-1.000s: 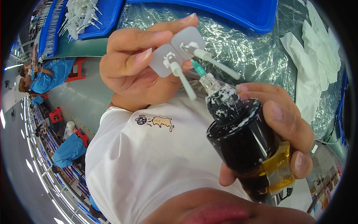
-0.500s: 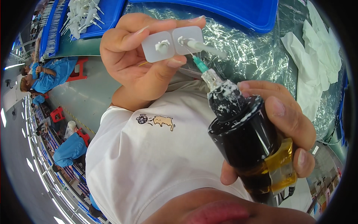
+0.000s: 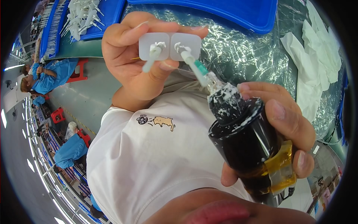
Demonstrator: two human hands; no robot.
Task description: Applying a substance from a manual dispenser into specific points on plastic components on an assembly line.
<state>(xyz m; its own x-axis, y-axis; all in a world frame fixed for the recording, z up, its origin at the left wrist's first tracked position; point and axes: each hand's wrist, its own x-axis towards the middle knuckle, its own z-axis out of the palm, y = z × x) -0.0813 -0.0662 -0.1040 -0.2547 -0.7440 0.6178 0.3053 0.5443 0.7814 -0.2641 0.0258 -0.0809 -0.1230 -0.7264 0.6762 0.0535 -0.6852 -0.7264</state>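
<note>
My left hand (image 3: 128, 69) pinches a white plastic piece by its edges, thumb below and fingers behind. This piece has two rounded-square plates (image 3: 186, 42) side by side. From each plate a pale stem (image 3: 150, 61) sticks out, with white paste around its base. My right hand (image 3: 289, 119) is wrapped round a black handheld glue dispenser (image 3: 242, 145) with yellow tape on its side. White paste smears its collar. Its green needle tip (image 3: 201, 67) points up at the right-hand plate, partly hidden behind that plate's stem; I cannot tell whether the needle touches it.
Blue trays stand at the table's far side, one (image 3: 209, 8) in the middle and one at left holding several white stemmed parts (image 3: 82, 16). Clear plastic film (image 3: 253, 56) covers the table, with crumpled white tissue (image 3: 313, 63) at right. People in blue (image 3: 56, 76) sit at left.
The white piece has turned in my left hand from slanted to nearly level, so both stems now point downward. The needle tip has slipped partly behind the right stem. My right hand has hardly moved.
</note>
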